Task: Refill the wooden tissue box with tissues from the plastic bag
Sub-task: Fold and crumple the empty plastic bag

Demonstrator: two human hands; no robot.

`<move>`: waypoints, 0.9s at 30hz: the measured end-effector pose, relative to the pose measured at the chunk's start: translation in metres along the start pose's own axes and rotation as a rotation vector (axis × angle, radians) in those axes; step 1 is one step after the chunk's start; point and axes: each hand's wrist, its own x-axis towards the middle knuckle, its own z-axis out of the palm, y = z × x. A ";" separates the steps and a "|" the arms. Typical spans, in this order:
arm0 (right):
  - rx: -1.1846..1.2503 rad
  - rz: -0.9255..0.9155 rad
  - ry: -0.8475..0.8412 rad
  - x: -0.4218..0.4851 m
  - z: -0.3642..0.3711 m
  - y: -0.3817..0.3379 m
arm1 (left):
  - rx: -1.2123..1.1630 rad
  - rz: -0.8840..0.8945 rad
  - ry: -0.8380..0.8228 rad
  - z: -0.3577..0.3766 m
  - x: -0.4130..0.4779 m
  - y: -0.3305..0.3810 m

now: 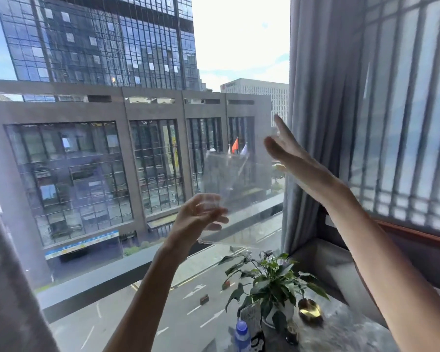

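I hold a clear plastic bag (235, 189) up in front of the window, and the buildings show straight through it. No tissues are visible inside. My left hand (201, 215) curls its fingers around the bag's lower left edge. My right hand (286, 151) is higher and to the right, blurred, fingers stretched out, with thumb and fingers at the bag's upper right corner. The wooden tissue box is out of view.
Below the bag, a potted green plant (269, 278) stands on a marble tabletop (346, 331) beside a blue-capped bottle (241, 331) and a gold dish (309, 311). A grey curtain (315, 97) hangs on the right, next to a lattice screen (404, 110).
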 end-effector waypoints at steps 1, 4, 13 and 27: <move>0.056 0.049 -0.001 -0.010 0.008 0.010 | -0.022 0.018 0.050 0.000 0.001 -0.001; 0.046 0.161 -0.049 -0.028 0.046 0.037 | -0.084 0.058 0.084 0.002 0.005 -0.007; 0.474 0.190 0.225 -0.023 0.070 0.078 | -0.412 -0.110 -0.113 0.000 0.010 -0.027; 0.572 0.391 -0.255 -0.023 0.036 0.107 | -0.242 -0.098 -0.202 -0.019 -0.005 -0.029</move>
